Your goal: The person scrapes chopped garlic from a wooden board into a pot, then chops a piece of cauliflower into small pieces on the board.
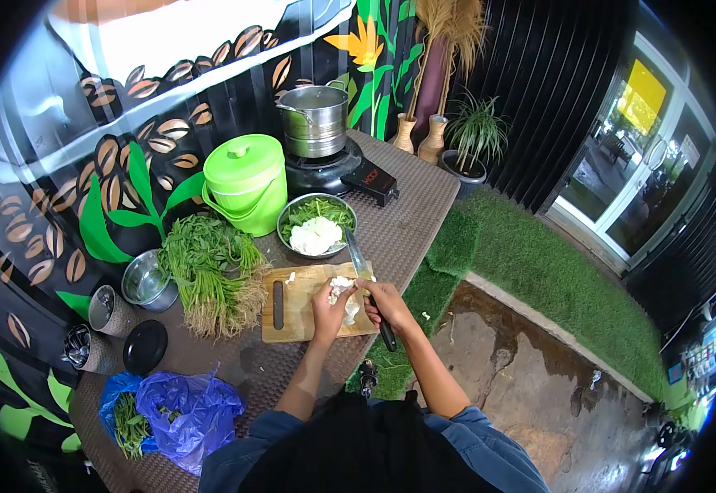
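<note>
My right hand (pixel 389 306) is closed round the black handle of a kitchen knife (pixel 356 253), its blade pointing up and away from me. Between the fingers of my left hand (pixel 327 314) is a white cauliflower-like piece (pixel 342 283), close beside the knife hand. Both hands are over a wooden cutting board (pixel 299 302) with white bits on it. Just beyond the board stands a metal bowl (pixel 290 210) holding green leaves and a larger white clump (pixel 317 237).
Left of the board lies a big bunch of rooted greens (pixel 210 275). Behind are a green lidded bucket (pixel 247 182) and a steel pot (pixel 315 123) on a black stove (pixel 317 174). A glass bowl (pixel 147 281), black lid (pixel 145 347) and blue plastic bags (pixel 193 415) occupy the left side.
</note>
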Tool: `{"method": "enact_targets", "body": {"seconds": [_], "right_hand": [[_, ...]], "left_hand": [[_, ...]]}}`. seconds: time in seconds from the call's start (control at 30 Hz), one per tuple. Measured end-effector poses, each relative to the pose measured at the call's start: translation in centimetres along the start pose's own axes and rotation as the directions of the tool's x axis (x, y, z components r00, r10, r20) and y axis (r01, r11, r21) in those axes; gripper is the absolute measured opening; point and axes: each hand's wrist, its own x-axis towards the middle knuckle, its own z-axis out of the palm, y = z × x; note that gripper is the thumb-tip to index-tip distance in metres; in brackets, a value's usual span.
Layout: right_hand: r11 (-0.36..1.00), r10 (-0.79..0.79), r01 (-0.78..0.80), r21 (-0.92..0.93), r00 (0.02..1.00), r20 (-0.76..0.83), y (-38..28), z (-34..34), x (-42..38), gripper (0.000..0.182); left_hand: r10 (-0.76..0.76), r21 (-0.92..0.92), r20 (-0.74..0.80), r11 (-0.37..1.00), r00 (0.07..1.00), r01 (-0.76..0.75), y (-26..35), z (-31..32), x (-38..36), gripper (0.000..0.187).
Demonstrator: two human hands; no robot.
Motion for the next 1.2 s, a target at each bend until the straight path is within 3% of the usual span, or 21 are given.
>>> {"method": "enact_targets", "body": {"seconds": [0.13,0.2,0.33,0.4,0.43,0.47,0.53,0.6,0.67,0.8,0.93,1.2], "right_hand": [[0.999,0.052,-0.052,0.003,0.999,0.009,1.4,0.4,0.9,0.043],[0.987,0.148,-0.150,0.061,0.988,0.038,1.8,0.8,1.1,0.041],[0.991,0.125,-0.127,0.045,0.991,0.041,2.9,1.5,2.0,0.042],[0.999,-0.035,0.032,-0.040,0.997,-0.064,3.5,1.8,2.4,0.046],[0.967,-0.142,0.114,-0.228,0.983,-0.112,4.0,1.6,2.7,0.051],[0.967,-0.141,0.113,-0.228,0.984,-0.108,4.6,1.4,2.7,0.051],[0.718,-0.431,0.276,-0.639,0.897,-0.097,3.8,2.1,1.5,0.043],[0.717,-0.372,0.209,-0.665,0.922,-0.112,3.5,3.2,0.4,0.040],[0.533,-0.664,0.421,-0.734,0.746,-0.055,4.5,3.8,0.2,0.037],[0.632,-0.526,0.409,-0.658,0.850,0.023,3.0,4.6,-0.9,0.035],[0.489,-0.594,0.364,-0.793,0.804,0.003,3.1,4.8,-1.1,0.035],[0.478,-0.568,0.368,-0.798,0.822,0.039,3.3,4.7,-1.1,0.036]], "left_hand": [[0.046,0.071,0.032,0.996,0.998,-0.048,-0.8,-1.0,-0.7,0.014],[0.035,0.019,0.005,0.999,0.999,-0.035,-1.0,-1.4,-0.9,0.016],[0.026,0.028,-0.093,0.999,0.995,-0.023,-2.0,-2.8,-0.7,0.018],[0.005,0.019,-0.121,1.000,0.993,-0.003,-1.9,-3.3,-0.6,0.018],[-0.054,0.009,-0.132,0.998,0.990,0.055,-1.6,-3.5,-0.6,0.017],[-0.112,-0.003,-0.142,0.994,0.984,0.113,-1.2,-3.6,-0.7,0.017],[-0.124,0.000,-0.176,0.992,0.977,0.126,-0.5,-3.4,-0.6,0.016],[-0.137,0.000,-0.203,0.990,0.970,0.140,-0.5,-3.4,-0.4,0.016],[-0.114,0.046,-0.235,0.991,0.965,0.128,-1.0,-3.2,-0.1,0.016],[0.045,0.134,-0.251,0.991,0.967,-0.011,-1.4,-3.0,0.2,0.018],[0.061,0.167,-0.287,0.986,0.956,-0.012,-0.8,-2.9,0.2,0.019],[0.076,0.181,-0.304,0.983,0.949,-0.021,-2.1,-3.0,0.6,0.019]]}}
